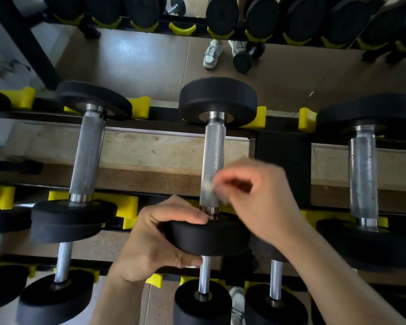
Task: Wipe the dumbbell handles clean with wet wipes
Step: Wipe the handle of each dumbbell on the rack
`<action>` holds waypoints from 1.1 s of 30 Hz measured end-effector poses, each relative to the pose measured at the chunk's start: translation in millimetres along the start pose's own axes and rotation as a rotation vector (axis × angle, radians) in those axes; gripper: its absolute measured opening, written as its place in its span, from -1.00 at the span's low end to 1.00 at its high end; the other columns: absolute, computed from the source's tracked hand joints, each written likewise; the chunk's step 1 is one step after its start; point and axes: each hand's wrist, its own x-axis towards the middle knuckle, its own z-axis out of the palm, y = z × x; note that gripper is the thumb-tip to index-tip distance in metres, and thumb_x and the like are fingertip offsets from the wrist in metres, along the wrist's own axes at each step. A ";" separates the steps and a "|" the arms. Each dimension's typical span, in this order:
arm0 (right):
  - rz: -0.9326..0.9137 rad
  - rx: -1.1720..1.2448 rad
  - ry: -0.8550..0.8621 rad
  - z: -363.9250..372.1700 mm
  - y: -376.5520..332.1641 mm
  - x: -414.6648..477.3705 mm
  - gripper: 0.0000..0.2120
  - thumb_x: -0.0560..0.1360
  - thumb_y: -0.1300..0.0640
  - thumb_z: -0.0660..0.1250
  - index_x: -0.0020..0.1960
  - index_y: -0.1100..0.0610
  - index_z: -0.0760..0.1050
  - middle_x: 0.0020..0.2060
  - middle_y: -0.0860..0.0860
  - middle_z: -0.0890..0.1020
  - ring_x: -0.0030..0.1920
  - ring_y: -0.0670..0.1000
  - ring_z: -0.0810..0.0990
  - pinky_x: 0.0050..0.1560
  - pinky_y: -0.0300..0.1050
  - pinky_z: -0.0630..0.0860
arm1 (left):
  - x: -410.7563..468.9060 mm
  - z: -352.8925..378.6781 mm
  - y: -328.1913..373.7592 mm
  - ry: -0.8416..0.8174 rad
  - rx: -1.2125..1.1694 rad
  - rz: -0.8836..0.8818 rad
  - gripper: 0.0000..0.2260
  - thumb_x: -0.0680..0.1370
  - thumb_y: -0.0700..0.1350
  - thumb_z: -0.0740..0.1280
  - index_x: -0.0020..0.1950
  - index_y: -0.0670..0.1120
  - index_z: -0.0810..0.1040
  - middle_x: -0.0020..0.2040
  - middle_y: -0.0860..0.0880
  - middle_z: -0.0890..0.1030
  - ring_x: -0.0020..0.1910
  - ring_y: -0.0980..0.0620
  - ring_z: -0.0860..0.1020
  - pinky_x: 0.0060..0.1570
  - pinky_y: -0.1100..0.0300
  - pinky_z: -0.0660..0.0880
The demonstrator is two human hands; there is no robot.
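The middle dumbbell (212,160) lies across the rack (281,158), its knurled steel handle (212,146) running from near to far. The left hand (155,240) grips the dumbbell's near head (209,238) from the left, fingers curled over the top edge and thumb under it. The right hand (260,198) comes in from the right with its fingers bent, pinching a small white wet wipe (209,186) against the near third of the handle, just above the left hand's fingertips.

The right hand and the wipe are smeared by motion, so the wipe's shape and how far it wraps round the bar cannot be made out. The near end of the handle is partly covered by the left hand's fingers. A lower tier of dumbbells (204,277) shows below the near head, half hidden by both forearms and cut off at the near edge.

The far two thirds of the handle are bare up to the far head (217,99), which sits between yellow cradles (140,107). Open gaps lie on both sides: the left dumbbell (87,151) and the right dumbbell (362,174) rest well apart from the middle one, with wooden board (150,151) showing between the bars. Beyond the rack, floor (131,62), a pair of pale shoes (212,53) and a small dumbbell (246,57) are visible.
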 end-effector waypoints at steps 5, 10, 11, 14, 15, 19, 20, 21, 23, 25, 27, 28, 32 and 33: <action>-0.007 -0.057 0.200 4.9 7.0 9.8 -0.92 0.45 0.14 0.39 -0.07 0.09 0.62 -0.19 -0.13 0.59 -0.19 -0.20 0.55 -0.12 -0.38 0.49 | 5.9 2.6 16.0 -0.067 0.013 -0.131 -0.55 0.11 -0.21 0.63 -0.05 0.04 0.68 -0.01 -0.05 0.64 0.01 -0.06 0.61 0.04 0.12 0.51; 0.019 0.030 0.047 -4.9 15.0 -7.2 -0.92 0.45 0.16 0.38 -0.06 0.07 0.62 -0.19 -0.17 0.58 -0.14 -0.21 0.57 -0.09 -0.42 0.46 | 5.9 32.4 51.6 -0.119 0.498 -0.093 -0.52 0.24 -0.30 0.42 0.03 0.15 0.56 0.04 0.17 0.56 0.07 0.13 0.54 -0.03 0.41 0.42; 0.022 0.069 -0.024 -6.5 15.7 -14.9 -0.93 0.45 0.18 0.41 -0.08 0.06 0.63 -0.19 -0.17 0.59 -0.14 -0.20 0.57 -0.09 -0.40 0.47 | 3.2 41.5 53.8 -0.109 0.673 -0.012 -0.52 0.24 -0.25 0.40 0.06 0.17 0.54 0.04 0.22 0.53 0.06 0.17 0.52 -0.02 0.40 0.42; -0.036 0.017 0.003 -7.1 20.0 -6.8 -0.95 0.45 0.11 0.38 -0.12 0.07 0.61 -0.21 -0.14 0.58 -0.17 -0.18 0.54 -0.13 -0.33 0.47 | -3.8 71.2 48.3 -0.025 1.082 0.071 -0.56 0.27 -0.07 0.27 0.15 0.08 0.52 0.04 0.15 0.55 0.02 0.08 0.52 0.03 0.20 0.46; -0.054 -0.033 0.071 -6.5 21.4 2.9 -0.91 0.45 0.09 0.35 -0.10 0.09 0.60 -0.20 -0.12 0.57 -0.18 -0.17 0.53 -0.14 -0.33 0.47 | -4.5 80.4 43.8 0.043 1.105 0.032 -0.55 0.28 -0.05 0.22 0.15 0.02 0.55 0.03 0.10 0.58 0.01 0.02 0.54 0.05 0.15 0.44; -0.001 -0.005 0.361 -1.3 22.8 36.2 -0.94 0.48 0.20 0.39 -0.04 0.15 0.60 -0.16 -0.07 0.57 -0.19 -0.16 0.53 -0.14 -0.40 0.44 | -0.3 97.9 32.6 0.292 1.011 -0.042 -0.69 0.27 -0.10 0.19 -0.11 0.01 0.66 -0.12 0.08 0.61 -0.11 -0.03 0.54 0.03 0.11 0.37; 0.018 0.029 0.363 -0.8 24.1 34.9 -0.93 0.49 0.21 0.39 -0.03 0.14 0.60 -0.16 -0.09 0.57 -0.19 -0.16 0.54 -0.13 -0.40 0.45 | 0.9 96.2 30.8 0.327 1.012 -0.005 -0.72 0.28 -0.09 0.21 -0.14 0.04 0.66 -0.15 0.10 0.60 -0.15 -0.01 0.53 -0.01 0.09 0.39; 0.041 0.058 0.321 0.3 23.3 27.1 -0.93 0.49 0.21 0.39 -0.03 0.12 0.60 -0.18 -0.12 0.57 -0.18 -0.17 0.55 -0.13 -0.39 0.46 | 0.7 91.3 29.7 0.348 0.991 0.030 -0.73 0.28 -0.08 0.23 -0.15 0.06 0.67 -0.17 0.13 0.60 -0.17 0.02 0.52 -0.06 0.07 0.42; 0.087 0.138 0.167 4.3 16.7 2.6 -0.91 0.47 0.21 0.41 -0.05 0.06 0.61 -0.20 -0.16 0.59 -0.15 -0.18 0.57 -0.12 -0.39 0.48 | 0.4 76.5 33.7 0.366 0.884 0.054 -0.73 0.28 -0.09 0.27 -0.12 0.09 0.68 -0.17 0.18 0.58 -0.17 0.10 0.50 -0.13 0.08 0.47; 0.066 0.176 0.092 7.8 10.4 -11.2 -0.90 0.44 0.22 0.43 -0.08 0.05 0.62 -0.21 -0.15 0.61 -0.15 -0.19 0.58 -0.11 -0.40 0.48 | -0.1 64.5 35.3 0.358 0.771 0.044 -0.72 0.28 -0.12 0.31 -0.11 0.13 0.68 -0.16 0.20 0.57 -0.14 0.17 0.50 -0.12 0.25 0.45; 0.027 0.115 0.198 8.2 9.7 4.2 -0.92 0.45 0.20 0.41 -0.06 0.08 0.62 -0.20 -0.13 0.61 -0.16 -0.18 0.58 -0.11 -0.37 0.49 | -0.5 58.8 36.8 0.353 0.604 -0.036 -0.71 0.23 -0.09 0.34 -0.13 0.20 0.68 -0.15 0.20 0.58 -0.13 0.15 0.52 -0.13 0.41 0.39; 0.029 0.080 0.270 7.3 11.4 17.4 -0.91 0.46 0.18 0.40 -0.04 0.09 0.62 -0.18 -0.11 0.62 -0.16 -0.17 0.58 -0.11 -0.34 0.51 | -0.7 55.9 36.6 0.340 0.494 -0.081 -0.70 0.19 -0.06 0.34 -0.16 0.20 0.70 -0.16 0.20 0.58 -0.14 0.13 0.53 -0.14 0.44 0.37; 0.047 0.071 0.263 4.4 12.8 23.4 -0.91 0.48 0.16 0.39 -0.02 0.10 0.62 -0.17 -0.09 0.62 -0.17 -0.17 0.58 -0.13 -0.30 0.52 | -2.2 35.8 28.6 0.189 0.321 -0.169 -0.48 0.07 -0.35 0.34 -0.13 0.13 0.71 -0.13 0.11 0.56 -0.13 0.12 0.56 -0.16 0.43 0.37; 0.046 0.075 0.196 4.5 10.6 10.9 -0.90 0.47 0.14 0.37 -0.04 0.10 0.62 -0.18 -0.09 0.61 -0.17 -0.16 0.58 -0.13 -0.30 0.52 | -2.8 30.5 30.5 0.132 0.314 -0.181 -0.45 0.08 -0.40 0.31 -0.10 0.11 0.70 -0.09 0.09 0.56 -0.07 0.09 0.56 -0.13 0.41 0.38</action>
